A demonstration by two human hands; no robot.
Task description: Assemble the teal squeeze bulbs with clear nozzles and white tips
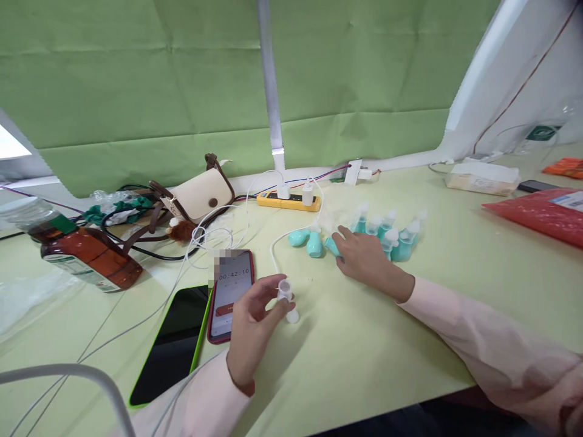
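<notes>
Between the thumb and fingers of my left hand point(255, 321) is a small translucent white plastic cap piece point(285, 288), its round opening facing up and a flap hanging at its lower side. My right hand point(359, 252) reaches over a small teal bulb point(332, 246), fingers curled down at it; whether they grip it is partly hidden. Two more teal bulbs point(314, 244) lie just left of it. Right of that hand stand several teal bulbs topped with translucent white caps point(404, 243).
A phone with a running timer point(230, 279) and a black-screened phone in a green case point(175, 343) lie left of my left hand. White cables cross the table point(346, 352). Behind are a yellow power strip point(289, 202), a cream bag point(204, 194) and a leaning bottle point(91, 255); a red package point(542, 212) lies right.
</notes>
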